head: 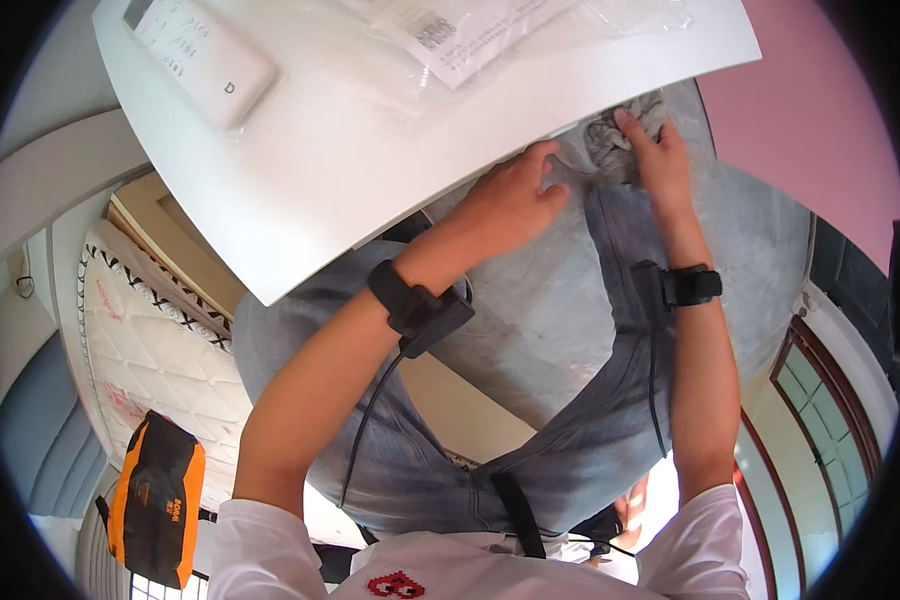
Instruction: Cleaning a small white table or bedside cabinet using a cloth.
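Observation:
My right hand [661,154] grips a crumpled grey cloth [615,142] just beyond the white tabletop's edge, with the thumb pressed on top of it. My left hand [514,195] is beside the front edge of the white table [330,165]. Its index finger reaches along that edge, and the thumb stands apart from it. Nothing shows between these fingers; the others are partly hidden. A small pale piece [566,130] shows under the table edge between my hands. Both wrists wear black strapped devices with cables.
On the tabletop lie a white rounded device [244,94] and a clear plastic bag with a printed label [454,56]. A quilted mattress [161,322] and an orange-and-black bag [157,499] are to the left. Grey floor [547,315] shows between my knees. A pink surface [802,135] lies at right.

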Demonstrator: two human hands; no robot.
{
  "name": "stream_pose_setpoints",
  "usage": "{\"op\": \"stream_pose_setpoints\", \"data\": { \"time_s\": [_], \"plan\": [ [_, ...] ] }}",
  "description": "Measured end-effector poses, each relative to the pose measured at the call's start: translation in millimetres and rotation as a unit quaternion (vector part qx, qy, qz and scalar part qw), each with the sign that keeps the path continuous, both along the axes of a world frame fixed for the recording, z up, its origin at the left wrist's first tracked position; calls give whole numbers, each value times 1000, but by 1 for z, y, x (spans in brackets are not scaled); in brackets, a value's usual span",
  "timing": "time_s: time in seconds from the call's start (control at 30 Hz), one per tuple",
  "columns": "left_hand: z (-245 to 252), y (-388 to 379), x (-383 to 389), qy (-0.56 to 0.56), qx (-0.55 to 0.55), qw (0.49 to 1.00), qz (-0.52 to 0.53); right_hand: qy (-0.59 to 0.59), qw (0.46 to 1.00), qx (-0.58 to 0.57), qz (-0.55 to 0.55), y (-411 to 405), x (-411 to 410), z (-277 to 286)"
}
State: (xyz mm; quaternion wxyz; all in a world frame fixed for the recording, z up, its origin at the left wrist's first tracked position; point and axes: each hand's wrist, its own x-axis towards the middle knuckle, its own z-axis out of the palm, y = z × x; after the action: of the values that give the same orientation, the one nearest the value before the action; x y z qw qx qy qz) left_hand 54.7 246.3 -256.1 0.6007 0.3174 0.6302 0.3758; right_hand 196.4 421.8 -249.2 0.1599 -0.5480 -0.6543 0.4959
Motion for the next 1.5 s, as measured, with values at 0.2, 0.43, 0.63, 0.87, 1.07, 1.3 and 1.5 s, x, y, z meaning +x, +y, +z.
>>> {"op": "stream_pose_setpoints", "data": {
  "time_s": [0.2, 0.43, 0.63, 0.87, 1.07, 1.3, 1.5],
  "plan": [
    [6, 6, 0, 81, 3, 997, -10, 13, 998, -27, -46, -17, -14, -8],
    [18, -2, 32, 115, -58, 990, 60, 34, 947, -315, -52, -64, -29, 19],
    [16, -21, 52, 193, -6, 963, 189, 63, 916, -396, -19, -71, -30, 22],
    [10, -5, 47, 111, 115, 983, 91, 101, 920, -360, -118, -47, 1, 22],
    [17, -8, 47, 105, -7, 992, 66, 38, 913, -400, -70, -58, 15, 20],
    [15, -14, 49, 287, 83, 950, 84, -27, 895, -442, 54, -50, 22, 26],
    [3, 0, 41, 4, 17, 991, 135, 32, 930, -365, 25, -47, 9, 43]
  ]
}}
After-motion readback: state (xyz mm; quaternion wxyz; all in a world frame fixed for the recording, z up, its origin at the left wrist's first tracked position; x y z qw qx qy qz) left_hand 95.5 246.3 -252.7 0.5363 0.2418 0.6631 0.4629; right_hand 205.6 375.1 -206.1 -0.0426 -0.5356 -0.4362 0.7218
